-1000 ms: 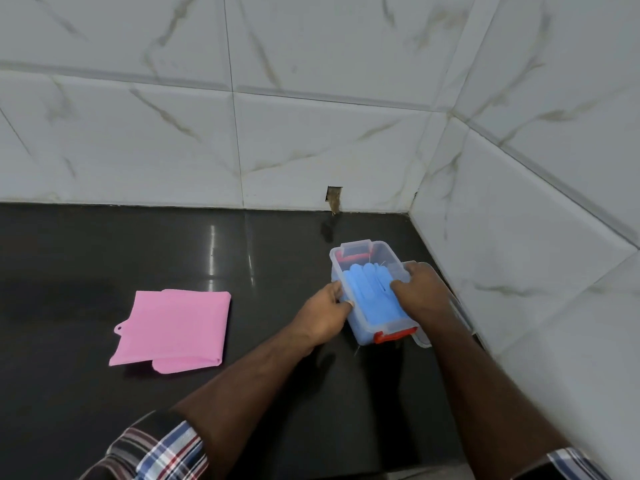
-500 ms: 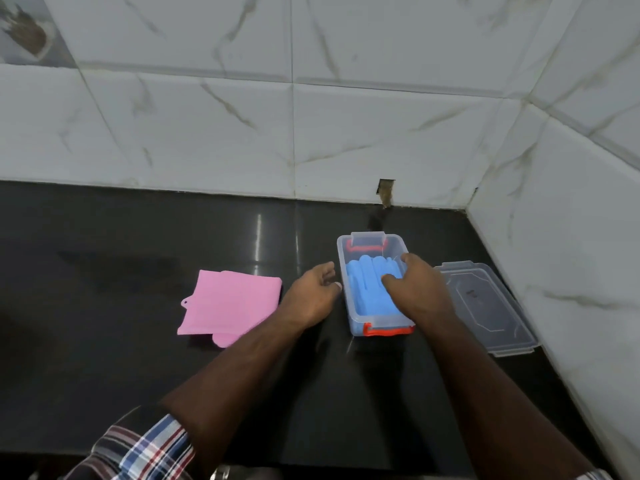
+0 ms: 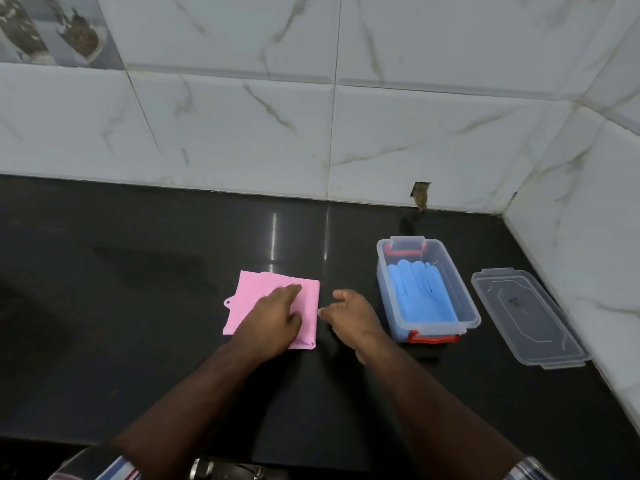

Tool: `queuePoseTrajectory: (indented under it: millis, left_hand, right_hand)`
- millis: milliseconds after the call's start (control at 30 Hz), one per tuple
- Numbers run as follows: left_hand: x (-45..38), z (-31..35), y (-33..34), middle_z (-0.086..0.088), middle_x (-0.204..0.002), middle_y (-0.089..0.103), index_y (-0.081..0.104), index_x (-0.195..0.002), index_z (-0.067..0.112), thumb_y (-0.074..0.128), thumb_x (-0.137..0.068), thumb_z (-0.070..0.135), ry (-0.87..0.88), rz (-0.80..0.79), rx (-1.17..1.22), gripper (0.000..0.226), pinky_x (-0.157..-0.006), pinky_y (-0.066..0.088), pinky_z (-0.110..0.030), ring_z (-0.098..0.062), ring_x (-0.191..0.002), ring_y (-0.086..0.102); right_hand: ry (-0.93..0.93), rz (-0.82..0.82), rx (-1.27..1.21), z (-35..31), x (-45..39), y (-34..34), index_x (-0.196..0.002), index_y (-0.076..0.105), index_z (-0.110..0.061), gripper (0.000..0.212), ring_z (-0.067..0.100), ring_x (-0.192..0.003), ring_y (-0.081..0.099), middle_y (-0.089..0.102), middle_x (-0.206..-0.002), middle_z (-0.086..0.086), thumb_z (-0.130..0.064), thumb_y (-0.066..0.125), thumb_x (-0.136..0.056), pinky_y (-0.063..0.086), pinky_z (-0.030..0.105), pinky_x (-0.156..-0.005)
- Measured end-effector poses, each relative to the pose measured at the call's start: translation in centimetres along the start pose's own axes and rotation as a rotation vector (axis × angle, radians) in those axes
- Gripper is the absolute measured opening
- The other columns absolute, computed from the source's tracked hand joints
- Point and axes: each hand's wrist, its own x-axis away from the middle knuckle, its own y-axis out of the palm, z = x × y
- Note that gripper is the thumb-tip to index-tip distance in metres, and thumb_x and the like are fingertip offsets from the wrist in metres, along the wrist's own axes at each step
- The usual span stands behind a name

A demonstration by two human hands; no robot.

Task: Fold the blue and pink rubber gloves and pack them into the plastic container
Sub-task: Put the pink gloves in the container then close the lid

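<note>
Pink glove: my left hand point(image 3: 273, 315) now lies flat, fingers point(image 3: 289, 290) spread and unclenched, on the folded pink rubber glove point(image 3: 256, 292), no longer at the box.
Right hand: my right hand point(image 3: 349, 315) has left the box and hovers just beside the glove's edge, fingers loosely curled, holding nothing.
Blue glove: the folded blue rubber glove point(image 3: 420, 292) sits inside the clear plastic container with red clips point(image 3: 465, 299).
Lid: the clear plastic lid point(image 3: 526, 317) lies off, on the black counter point(image 3: 138, 306).
Meaning: I judge blue done, pink next.

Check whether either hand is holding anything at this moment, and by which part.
Nothing is held. The left hand lies flat on the folded pink glove, pressing rather than gripping it. The right hand is open beside the glove's right edge, empty.
</note>
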Motion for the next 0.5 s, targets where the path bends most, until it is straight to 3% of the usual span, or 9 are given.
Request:
queuePoseTrajectory:
  millis: [133,267,400,500]
  left_hand:
    - [0.6,-1.3,0.4,0.000,-0.168,0.013,0.013,-0.160,0.015,0.052,-0.096,0.048,0.075,-0.129,-0.134,0.082,-0.124,0.007,-0.034,-0.018,-0.154,0.005]
    - [0.8,-2.3,0.7,0.000,-0.169,0.004,0.004,-0.160,0.015,0.060,-0.077,0.070,0.122,-0.187,-0.194,0.115,-0.125,0.005,-0.036,-0.017,-0.155,-0.002]
    - [0.7,-3.1,1.7,-0.001,-0.168,0.011,0.006,-0.160,0.014,0.064,-0.083,0.060,0.163,-0.108,-0.270,0.107,-0.125,0.008,-0.037,-0.019,-0.155,0.003]
    - [0.7,-3.2,1.9,-0.003,-0.163,0.030,0.020,-0.158,0.013,0.057,-0.094,0.038,0.178,0.024,-0.201,0.078,-0.122,0.017,-0.034,-0.021,-0.152,0.019]
  right_hand:
    - [0.121,-0.048,-0.326,0.1,-0.8,1.7,-0.145,0.041,-0.017,0.067,0.019,-0.103,0.065,0.060,-0.128,0.006,-0.014,0.069,-0.084,0.059,0.040,-0.086]
    - [0.186,-0.065,-0.557,-0.5,-0.8,2.4,-0.146,0.036,-0.014,0.066,0.021,-0.098,0.069,0.063,-0.125,0.011,-0.006,0.066,-0.088,0.061,0.034,-0.069]
    - [0.209,-0.088,-0.769,-1.4,-0.3,2.8,-0.127,0.049,-0.005,0.043,0.024,-0.088,0.072,0.072,-0.100,0.014,0.001,0.065,-0.087,0.058,0.032,-0.063]
    - [0.200,-0.096,-0.849,-1.6,-0.3,3.1,-0.116,0.058,-0.002,0.031,0.027,-0.091,0.072,0.073,-0.101,0.019,0.003,0.064,-0.086,0.058,0.030,-0.064]
